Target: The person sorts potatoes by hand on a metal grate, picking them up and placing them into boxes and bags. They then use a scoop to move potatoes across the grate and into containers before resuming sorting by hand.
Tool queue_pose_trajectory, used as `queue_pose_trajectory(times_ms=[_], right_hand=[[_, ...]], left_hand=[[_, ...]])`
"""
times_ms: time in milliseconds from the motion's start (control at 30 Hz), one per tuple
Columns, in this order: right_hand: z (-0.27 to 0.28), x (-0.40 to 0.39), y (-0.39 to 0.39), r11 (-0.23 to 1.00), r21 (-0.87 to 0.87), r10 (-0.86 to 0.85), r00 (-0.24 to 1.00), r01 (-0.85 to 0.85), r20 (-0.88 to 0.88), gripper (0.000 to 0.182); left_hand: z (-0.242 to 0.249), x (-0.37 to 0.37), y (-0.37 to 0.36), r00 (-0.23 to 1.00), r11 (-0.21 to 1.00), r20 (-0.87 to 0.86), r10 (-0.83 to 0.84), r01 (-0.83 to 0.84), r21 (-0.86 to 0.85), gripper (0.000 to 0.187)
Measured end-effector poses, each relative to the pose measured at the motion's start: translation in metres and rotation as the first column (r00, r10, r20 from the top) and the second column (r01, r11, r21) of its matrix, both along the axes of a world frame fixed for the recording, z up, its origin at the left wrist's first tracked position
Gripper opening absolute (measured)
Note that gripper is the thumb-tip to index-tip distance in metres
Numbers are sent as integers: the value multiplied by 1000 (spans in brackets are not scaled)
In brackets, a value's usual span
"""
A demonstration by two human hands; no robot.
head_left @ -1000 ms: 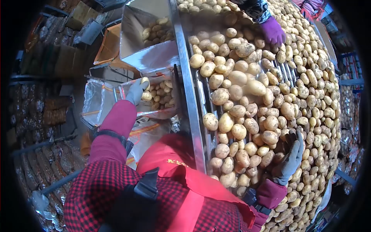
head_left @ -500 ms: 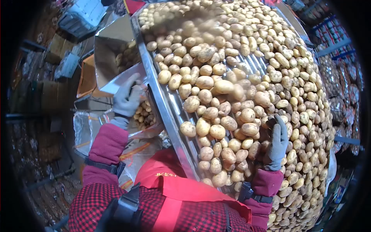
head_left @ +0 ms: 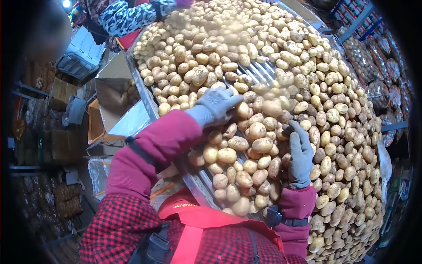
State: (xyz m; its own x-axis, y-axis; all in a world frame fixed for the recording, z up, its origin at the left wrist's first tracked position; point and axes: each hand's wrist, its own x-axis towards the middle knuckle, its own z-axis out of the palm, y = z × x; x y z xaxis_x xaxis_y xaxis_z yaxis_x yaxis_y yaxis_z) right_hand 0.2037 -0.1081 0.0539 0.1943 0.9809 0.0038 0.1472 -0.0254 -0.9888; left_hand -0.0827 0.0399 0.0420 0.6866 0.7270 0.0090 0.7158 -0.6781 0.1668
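Both of my hands wear grey gloves. My left hand (head_left: pixel 217 104) reaches over the metal tray (head_left: pixel 145 94) onto the potatoes (head_left: pixel 237 143), its fingers bent over them near a pale potato; what lies under the palm is hidden. To the right, my right hand (head_left: pixel 300 153) rests against the heap with its fingers apart, the thumb side next to several potatoes. No potato is seen gripped in it. Bare metal slats (head_left: pixel 257 71) show between the potatoes above my hands.
A large heap of potatoes (head_left: pixel 343 163) spreads to the right. At left stand an open cardboard box (head_left: pixel 112 83) and light blue crates (head_left: pixel 82 53). Another person's camouflage sleeve (head_left: pixel 127 17) reaches in at the top left, over the tray's far end.
My left hand has moved right, from above the boxes onto the potatoes on the tray. My right hand stays beside the heap. The other person's sleeve has come into view at the top.
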Motion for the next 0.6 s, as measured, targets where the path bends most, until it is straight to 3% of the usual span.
queue_pose_trajectory(times_ms=[67, 133, 200, 267, 333, 367, 433, 467, 533, 600], right_hand=[[2, -1, -1, 1000, -14, -2, 1000, 1, -30, 38], [4, -4, -1, 1000, -21, 7, 1000, -7, -6, 39], [3, -4, 0, 999, -42, 3, 1000, -3, -6, 39], [1, -3, -1, 999, -50, 5, 1000, -5, 1, 40], [1, -3, -2, 999, -52, 3, 1000, -3, -3, 39], [2, -4, -1, 999, -46, 2, 1000, -2, -10, 39], [5, -5, 0, 999, -54, -4, 999, 2, -32, 39], [5, -5, -1, 997, -72, -21, 998, 16, -63, 39], [6, -3, -1, 998, -56, -9, 999, 7, -49, 38], [8, -3, -1, 998, -63, -3, 1000, 1, -30, 39]], left_hand=[[-1, -27, -17, 931, 984, 343, 123, -71, -161, 37], [3, -53, -31, 912, 968, 354, 208, -141, -207, 29], [-1, -85, -25, 947, 975, 258, 194, -155, -161, 26], [0, -93, -4, 845, 974, 506, 172, -223, 41, 28], [2, -92, 23, 877, 912, 435, 201, -330, 243, 38], [-1, -89, 35, 873, 909, 442, 205, -338, 244, 38], [-8, -80, 60, 920, 914, 107, 377, -388, 117, 48], [-2, -69, 72, 919, 914, 115, 377, -390, 115, 48], [10, -50, 90, 870, 888, -219, 442, -458, -27, 51], [6, -50, 91, 880, 893, -199, 431, -447, -41, 48]])
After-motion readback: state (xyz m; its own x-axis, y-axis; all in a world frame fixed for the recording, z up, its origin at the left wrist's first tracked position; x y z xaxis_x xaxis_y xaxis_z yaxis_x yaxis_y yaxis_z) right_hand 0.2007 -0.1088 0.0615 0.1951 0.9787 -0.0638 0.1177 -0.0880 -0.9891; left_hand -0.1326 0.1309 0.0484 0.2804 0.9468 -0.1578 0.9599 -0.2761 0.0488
